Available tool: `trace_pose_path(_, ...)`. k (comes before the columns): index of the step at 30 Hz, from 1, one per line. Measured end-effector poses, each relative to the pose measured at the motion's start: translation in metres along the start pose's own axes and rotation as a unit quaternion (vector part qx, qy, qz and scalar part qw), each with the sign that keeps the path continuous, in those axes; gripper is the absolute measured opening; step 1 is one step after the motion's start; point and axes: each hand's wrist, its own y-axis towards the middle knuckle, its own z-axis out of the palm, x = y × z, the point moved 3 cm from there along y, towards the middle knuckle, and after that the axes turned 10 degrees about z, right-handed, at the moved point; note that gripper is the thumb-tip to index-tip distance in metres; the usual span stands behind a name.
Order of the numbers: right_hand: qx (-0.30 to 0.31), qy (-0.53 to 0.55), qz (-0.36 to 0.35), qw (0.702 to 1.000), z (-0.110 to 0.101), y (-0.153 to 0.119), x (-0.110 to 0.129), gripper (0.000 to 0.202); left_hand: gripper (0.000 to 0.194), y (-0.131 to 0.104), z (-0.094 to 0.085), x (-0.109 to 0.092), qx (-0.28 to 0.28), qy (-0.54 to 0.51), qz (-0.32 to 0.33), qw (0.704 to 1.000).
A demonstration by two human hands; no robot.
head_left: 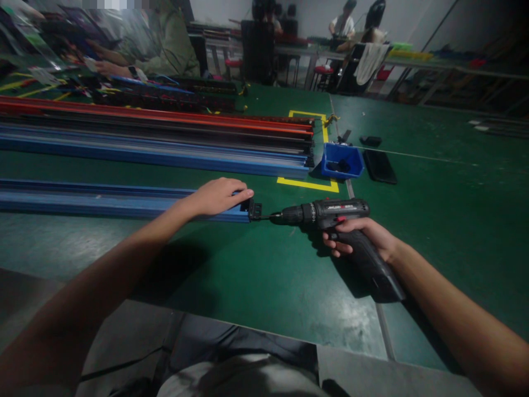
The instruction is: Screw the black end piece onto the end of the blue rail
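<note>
My right hand (357, 237) is wrapped round the grip of a black cordless drill (341, 208), which lies level and points left. Its thin bit meets a small black end piece (255, 209) at the right end of a long blue metal rail (124, 203). My left hand (219, 197) rests over that same end of the rail, its thumb reaching toward the end piece. Its fingertips on the far side are partly hidden, and the hand looks closed over the rail. Whether the bit sits in a screw is too small to tell.
Further back lie more blue rails (165, 154) and orange-red rails (198, 117), side by side. A blue bin (342, 161) with dark small parts stands by yellow tape (308, 184) on the green table (256, 275). Behind it lies a dark flat object (380, 166). A co-worker's sleeve (176, 44) shows across the table.
</note>
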Motion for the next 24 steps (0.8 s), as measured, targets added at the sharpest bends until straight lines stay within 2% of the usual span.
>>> trace_pose_path(14,0.001,0.004,0.015,1.000,0.0032,-0.0018,-0.0004,0.023,0.062,-0.0004,-0.0001,-0.0013,0.005,0.003,-0.001,1.000)
trace_pose_path(24,-0.001,-0.020,-0.008,1.000,0.0010,-0.0012,-0.0008,0.025,0.063,0.0004,0.0009,-0.0007,0.006,0.000,-0.001,1.000)
